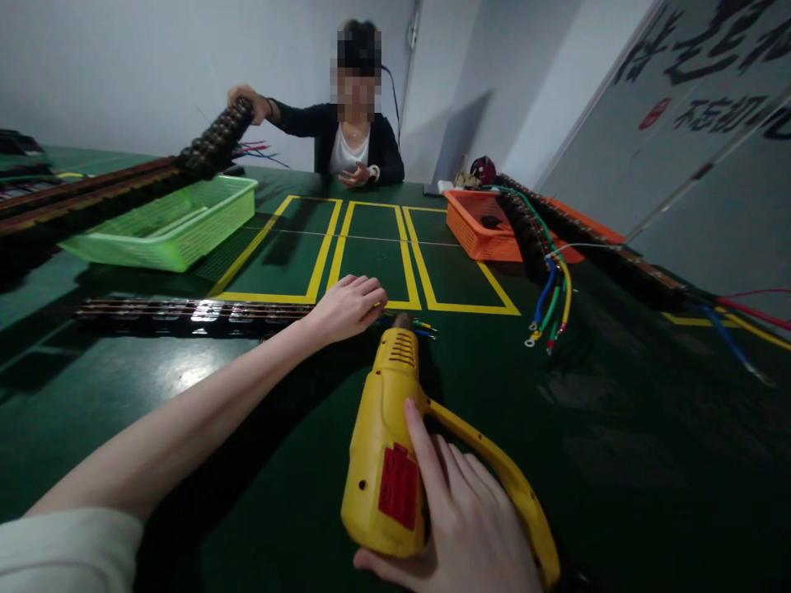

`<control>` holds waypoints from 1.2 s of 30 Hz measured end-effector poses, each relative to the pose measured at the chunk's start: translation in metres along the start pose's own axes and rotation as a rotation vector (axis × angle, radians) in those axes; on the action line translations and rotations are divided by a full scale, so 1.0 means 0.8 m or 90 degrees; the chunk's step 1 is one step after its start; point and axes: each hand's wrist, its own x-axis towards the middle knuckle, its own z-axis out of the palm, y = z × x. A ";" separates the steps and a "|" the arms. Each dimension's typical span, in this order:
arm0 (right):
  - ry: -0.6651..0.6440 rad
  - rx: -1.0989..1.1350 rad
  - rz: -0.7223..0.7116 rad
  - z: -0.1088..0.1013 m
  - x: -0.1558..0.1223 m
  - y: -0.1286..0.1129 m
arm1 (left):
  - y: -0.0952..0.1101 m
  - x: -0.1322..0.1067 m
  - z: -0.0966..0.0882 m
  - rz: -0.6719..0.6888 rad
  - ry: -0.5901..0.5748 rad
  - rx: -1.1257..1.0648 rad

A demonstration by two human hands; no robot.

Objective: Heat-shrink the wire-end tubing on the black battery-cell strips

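A yellow heat gun (386, 412) is in my right hand (475, 519), whose fingers wrap its handle while the index finger lies along the body. Its nozzle points away from me, close to a bundle of wires (425, 329) with coloured ends. My left hand (349, 306) is closed at the right end of a black cable chain (185, 317), where these wires come out. The chain lies flat across the table, left of the nozzle. My left fingertips curl downward, and their exact hold on the wires is partly hidden.
Across the green table (297, 494) sits a co-worker (358, 140) lifting another cable chain (216, 136) over a green basket (185, 222). At the right, an orange basket (475, 226) has chains with loose wires (549, 305) hanging over it. Yellow tape (371, 204) marks rectangles.
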 end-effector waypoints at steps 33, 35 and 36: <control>0.007 -0.033 -0.006 0.006 -0.005 0.003 | 0.020 -0.035 0.014 -0.147 0.004 -0.010; 0.000 -0.023 -0.005 0.006 -0.004 0.001 | 0.019 -0.035 0.014 -0.146 0.010 -0.033; -0.004 -0.017 -0.005 0.007 -0.003 0.000 | 0.018 -0.035 0.014 -0.147 0.014 -0.043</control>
